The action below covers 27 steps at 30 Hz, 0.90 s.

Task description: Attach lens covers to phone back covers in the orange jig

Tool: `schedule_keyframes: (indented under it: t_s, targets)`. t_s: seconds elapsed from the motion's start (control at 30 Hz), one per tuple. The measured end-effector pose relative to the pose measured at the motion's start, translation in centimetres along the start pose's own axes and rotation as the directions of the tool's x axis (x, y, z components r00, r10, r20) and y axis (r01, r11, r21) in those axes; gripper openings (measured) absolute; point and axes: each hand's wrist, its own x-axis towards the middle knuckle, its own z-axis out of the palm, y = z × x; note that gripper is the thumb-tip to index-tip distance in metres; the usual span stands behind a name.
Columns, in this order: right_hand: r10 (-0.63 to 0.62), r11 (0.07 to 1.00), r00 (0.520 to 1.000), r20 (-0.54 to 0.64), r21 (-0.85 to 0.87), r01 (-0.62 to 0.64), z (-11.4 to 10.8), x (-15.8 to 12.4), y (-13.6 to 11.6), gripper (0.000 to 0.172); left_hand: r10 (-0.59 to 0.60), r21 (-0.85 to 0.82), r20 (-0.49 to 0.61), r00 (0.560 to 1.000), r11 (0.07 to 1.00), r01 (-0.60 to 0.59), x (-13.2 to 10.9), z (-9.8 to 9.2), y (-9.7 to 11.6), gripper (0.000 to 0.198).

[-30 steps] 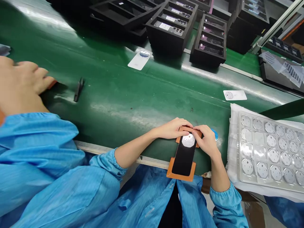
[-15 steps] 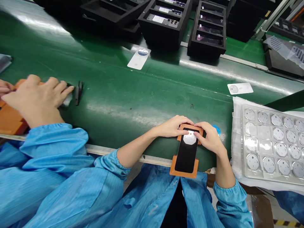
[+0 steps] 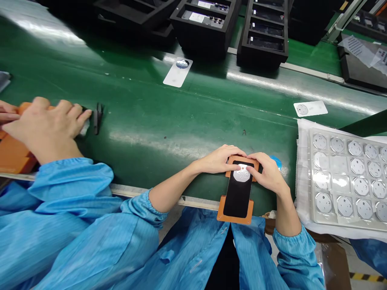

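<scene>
While forearms [image 3: 173, 187] slant inward, hands [image 3: 268, 172], close together, grip orange frame [image 3: 233, 218], thumbs [image 3: 231, 167] apparently on silver disc [image 3: 242, 176].

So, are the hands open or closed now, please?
Left hand: thumb at silver disc, fingers at orange frame; grip unclear.
Right hand: thumb at disc, fingers at frame; grip unclear.

Open way beyond orange fixture [image 3: 234, 220], plastic tray [image 3: 338, 163] (an obstacle) rightward.

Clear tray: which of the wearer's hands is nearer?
Right. The right hand is left of the clear tray, apart from it; the left hand is farther left, beyond the right.
</scene>
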Motion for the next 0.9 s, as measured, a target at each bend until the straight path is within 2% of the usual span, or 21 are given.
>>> schedule_keyframes:
  t_s: [0.27, 0.53, 0.9]
  targets:
    - [0.020, 1.000, 1.000, 0.008, 0.004, -0.020, -0.1, 0.1, -0.2, 0.028, 0.010, 0.003, 0.011, 1.000, 1.000, -0.010, 0.0, -0.2, 0.0, 0.041]
    - [0.023, 0.998, 0.995, 0.093, 0.057, -0.028, -1.0, -0.3, 0.0, 0.040, 0.052, -0.009, 0.068, 0.996, 0.999, -0.051, -0.2, -0.7, -0.1, 0.049]
    - [0.022, 0.997, 0.995, 0.097, 0.070, -0.029, -1.0, -0.3, 0.1, 0.041, 0.050, -0.022, 0.071, 0.996, 0.999, -0.049, -0.3, -0.7, -0.2, 0.051]
